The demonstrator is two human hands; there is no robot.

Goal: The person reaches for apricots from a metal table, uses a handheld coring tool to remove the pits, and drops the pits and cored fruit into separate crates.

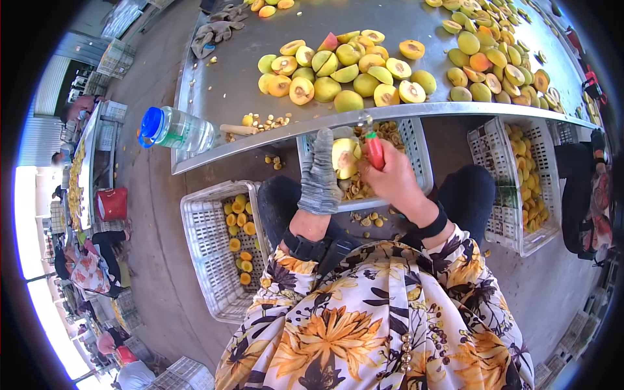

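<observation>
My left hand (320, 175), in a grey striped glove, holds a halved yellow-green fruit (345, 158) with its cut face showing. Bare, my right hand (393, 179) is closed around the red handle of a small tool (375, 151), its tip raised just right of the fruit. Both hands are over a white crate (422, 156) of pits and scraps, below the metal table's edge (286, 138). Halved and whole fruits (327, 63) lie in a pile on the table in front of my hands.
A fruit crate (205, 260) stands at left, another (513, 214) at right. On the table are a water bottle (185, 132), grey gloves (218, 29), a wooden stick (239, 130) and a larger fruit pile (497, 58). People (94, 266) are at far left; another person (585, 195) is at right.
</observation>
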